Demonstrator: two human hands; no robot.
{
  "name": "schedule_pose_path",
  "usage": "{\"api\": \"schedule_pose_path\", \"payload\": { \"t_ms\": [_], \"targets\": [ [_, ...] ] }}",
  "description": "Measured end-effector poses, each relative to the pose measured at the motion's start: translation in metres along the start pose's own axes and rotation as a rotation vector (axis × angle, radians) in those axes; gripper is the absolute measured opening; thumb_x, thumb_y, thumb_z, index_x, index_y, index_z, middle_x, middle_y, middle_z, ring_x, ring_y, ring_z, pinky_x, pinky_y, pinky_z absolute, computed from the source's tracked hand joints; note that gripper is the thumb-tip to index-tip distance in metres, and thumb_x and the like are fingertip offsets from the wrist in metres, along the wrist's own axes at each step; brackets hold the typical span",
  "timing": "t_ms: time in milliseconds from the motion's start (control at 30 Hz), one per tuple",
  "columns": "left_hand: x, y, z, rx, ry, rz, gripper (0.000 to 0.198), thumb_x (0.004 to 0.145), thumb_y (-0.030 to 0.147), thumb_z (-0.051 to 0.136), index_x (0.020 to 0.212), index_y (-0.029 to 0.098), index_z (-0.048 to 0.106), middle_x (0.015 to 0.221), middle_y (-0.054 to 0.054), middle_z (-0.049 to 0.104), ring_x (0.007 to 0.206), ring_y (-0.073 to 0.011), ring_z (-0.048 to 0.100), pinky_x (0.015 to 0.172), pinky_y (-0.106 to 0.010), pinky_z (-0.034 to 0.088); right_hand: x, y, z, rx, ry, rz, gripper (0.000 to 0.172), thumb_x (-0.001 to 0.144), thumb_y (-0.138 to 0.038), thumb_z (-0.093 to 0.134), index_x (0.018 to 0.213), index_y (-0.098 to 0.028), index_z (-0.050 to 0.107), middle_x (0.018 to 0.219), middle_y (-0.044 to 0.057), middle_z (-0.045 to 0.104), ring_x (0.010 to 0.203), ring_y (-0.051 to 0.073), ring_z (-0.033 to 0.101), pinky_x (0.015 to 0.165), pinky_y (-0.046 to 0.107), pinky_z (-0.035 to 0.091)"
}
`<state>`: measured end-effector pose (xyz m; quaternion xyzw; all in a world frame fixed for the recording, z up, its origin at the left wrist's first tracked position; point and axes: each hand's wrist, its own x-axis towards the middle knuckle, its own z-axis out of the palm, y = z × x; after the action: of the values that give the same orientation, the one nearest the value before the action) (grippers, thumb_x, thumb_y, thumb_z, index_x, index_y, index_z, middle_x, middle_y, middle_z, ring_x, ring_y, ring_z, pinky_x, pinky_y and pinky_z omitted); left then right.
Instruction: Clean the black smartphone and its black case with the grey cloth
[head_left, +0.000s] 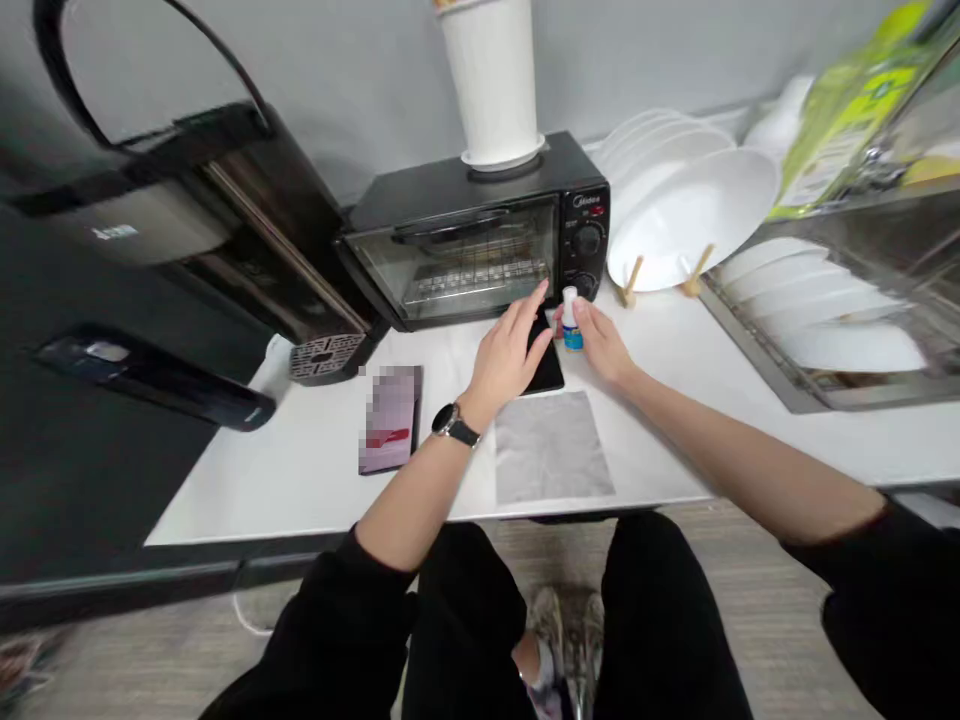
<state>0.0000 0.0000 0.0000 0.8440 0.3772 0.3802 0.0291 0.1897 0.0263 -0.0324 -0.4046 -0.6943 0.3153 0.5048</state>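
right hand [604, 345] curls snugly around the white-capped bottle [571, 326]; left hand [505, 358], wide open, gripping nothing, partly covers the black device [547, 373]!

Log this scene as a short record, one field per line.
Left hand: fingers spread, over a flat black device; contact unclear
Right hand: holding a small white-capped bottle
Nearest the person: gray cloth, lying flat
Left of cloth: phone
Behind the hands: toaster oven, door shut
Right of oven: white plates, standing on edge
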Motion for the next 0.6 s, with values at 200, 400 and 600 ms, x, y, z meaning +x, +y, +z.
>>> {"api": "schedule_pose_path", "payload": {
  "t_ms": [200,400,600],
  "targets": [
    [0.0,0.008,-0.006,0.049,0.021,0.065,0.034,0.114,0.045,0.046,0.132,0.021,0.062,0.121,-0.008,0.073,0.111,-0.0212,0.07,0.097,-0.034,0.056,-0.007,-0.012,-0.001,-0.081,-0.096,-0.113,0.068,0.103,-0.083,0.03,0.09,-0.024,0.062,0.086,0.004,0.067,0.084,0.022,0.062,0.08,0.036,0.048],
    [-0.001,0.009,-0.009,0.099,-0.013,0.071,0.028,0.113,0.044,0.048,0.121,0.022,0.063,0.112,-0.005,0.076,0.101,-0.0187,0.074,0.084,-0.03,0.055,-0.008,-0.018,-0.006,-0.258,-0.051,-0.187,0.072,0.106,-0.078,0.026,0.081,-0.022,0.064,0.076,0.007,0.065,0.076,0.023,0.058,0.073,0.037,0.039],
    [-0.001,0.014,-0.009,0.164,-0.014,0.052,0.019,0.107,0.037,0.056,0.113,0.021,0.064,0.099,-0.002,0.076,0.088,-0.0178,0.072,0.072,-0.03,0.049,-0.008,-0.028,-0.009,-0.407,-0.022,-0.247,0.076,0.108,-0.074,0.018,0.074,-0.023,0.064,0.069,0.007,0.063,0.071,0.022,0.055,0.07,0.037,0.036]
  ]
}}
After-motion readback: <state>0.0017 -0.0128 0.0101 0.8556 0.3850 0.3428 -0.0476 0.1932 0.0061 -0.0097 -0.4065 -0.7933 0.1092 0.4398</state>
